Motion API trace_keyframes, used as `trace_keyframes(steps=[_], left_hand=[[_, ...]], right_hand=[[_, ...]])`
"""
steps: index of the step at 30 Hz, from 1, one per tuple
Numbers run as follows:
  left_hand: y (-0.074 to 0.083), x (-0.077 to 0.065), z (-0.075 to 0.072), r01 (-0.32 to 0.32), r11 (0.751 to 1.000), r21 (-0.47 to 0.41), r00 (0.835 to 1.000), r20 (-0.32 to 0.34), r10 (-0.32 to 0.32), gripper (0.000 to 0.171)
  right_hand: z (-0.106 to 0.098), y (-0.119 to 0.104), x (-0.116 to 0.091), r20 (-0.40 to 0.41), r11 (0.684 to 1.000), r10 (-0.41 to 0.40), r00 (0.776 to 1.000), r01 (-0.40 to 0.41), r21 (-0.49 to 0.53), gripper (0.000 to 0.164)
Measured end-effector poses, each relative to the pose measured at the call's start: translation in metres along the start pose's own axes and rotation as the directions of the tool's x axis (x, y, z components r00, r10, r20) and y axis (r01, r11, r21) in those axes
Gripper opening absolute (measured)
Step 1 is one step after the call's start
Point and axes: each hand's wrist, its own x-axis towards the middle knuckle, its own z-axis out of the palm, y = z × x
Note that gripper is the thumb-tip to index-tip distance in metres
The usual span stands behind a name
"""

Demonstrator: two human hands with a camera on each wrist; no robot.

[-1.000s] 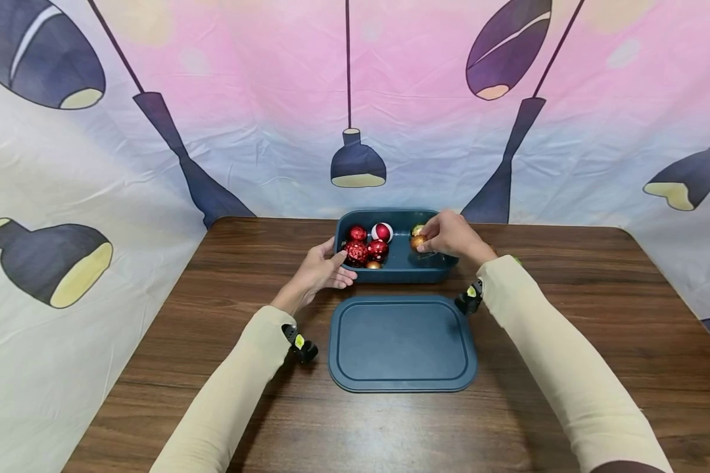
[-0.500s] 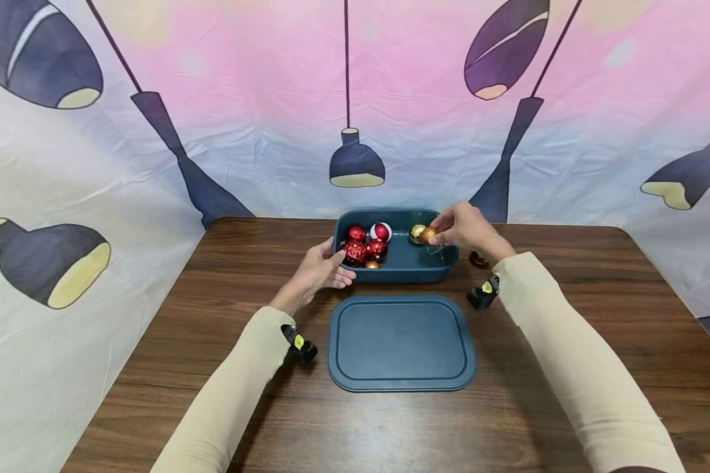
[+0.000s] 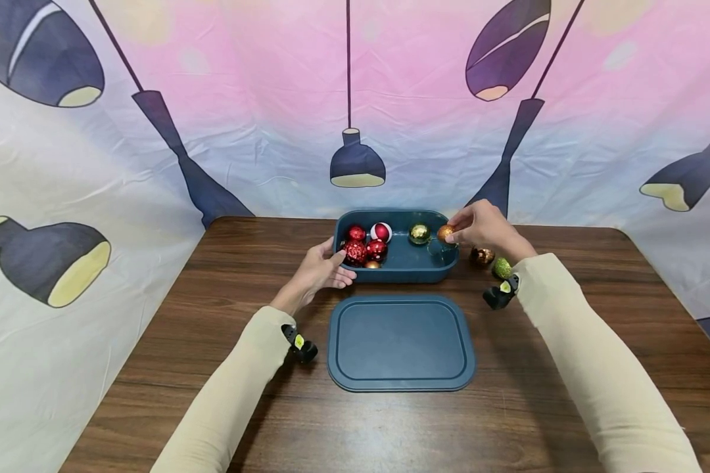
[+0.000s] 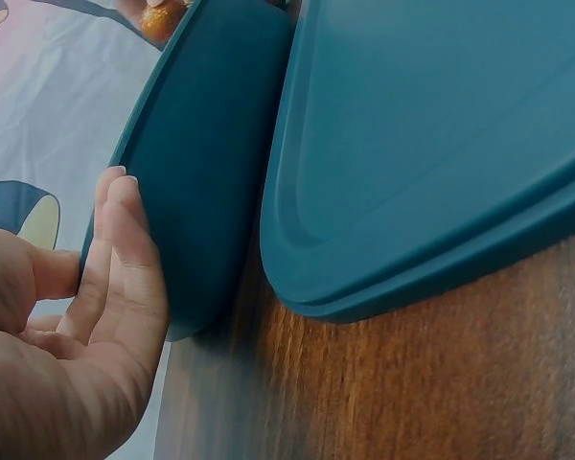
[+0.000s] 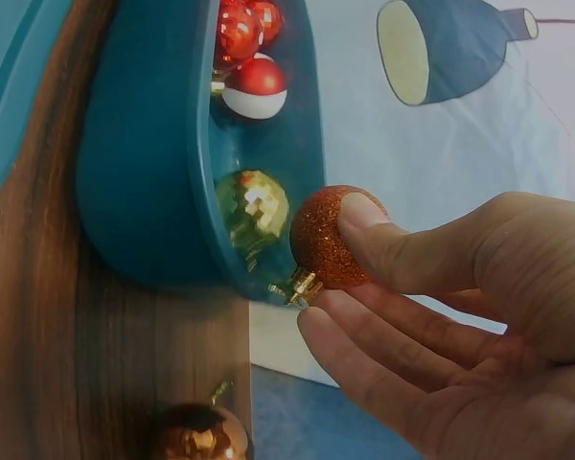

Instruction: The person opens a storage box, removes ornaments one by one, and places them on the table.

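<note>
My right hand point(image 3: 488, 230) pinches an orange glitter Christmas bauble point(image 5: 331, 240) between thumb and fingers, over the right end of a dark teal box point(image 3: 402, 275). The bauble's gold cap points downward in the right wrist view. My left hand point(image 3: 316, 269) holds the box's left front corner, its thumb at the rim and other fingers along the outer wall point(image 4: 211, 163). Inside the box, red baubles point(image 3: 355, 252) and a red-and-white one point(image 3: 381, 232) sit at the left. A shiny gold bauble point(image 3: 419, 234) lies toward the right, apart from them.
The teal lid point(image 3: 401, 345) lies flat on the wooden table point(image 3: 225, 315), in front of the box. Right of the box, a copper bauble point(image 3: 482, 255) and a green glitter bauble point(image 3: 501, 267) rest near my right wrist. A printed cloth point(image 3: 272, 98) hangs behind the table.
My right hand has moved right with the orange bauble, away from the gold one, and now hovers by the box's right end. My left hand and the box have stayed in place.
</note>
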Motion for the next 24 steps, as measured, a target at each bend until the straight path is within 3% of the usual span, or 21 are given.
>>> trace_keyframes(steps=[7, 24], left_hand=[[0.000, 0.001, -0.001, -0.004, 1.000, 0.011, 1.000, 0.001, 0.004, 0.065], [-0.001, 0.001, -0.001, -0.001, 1.000, 0.008, 1.000, 0.002, 0.001, 0.065]], right_hand=[[-0.010, 0.010, -0.007, 0.001, 0.995, 0.036, 0.999, -0.036, 0.094, 0.031], [-0.033, 0.033, -0.016, -0.011, 0.999, 0.041, 0.999, -0.041, -0.027, 0.040]])
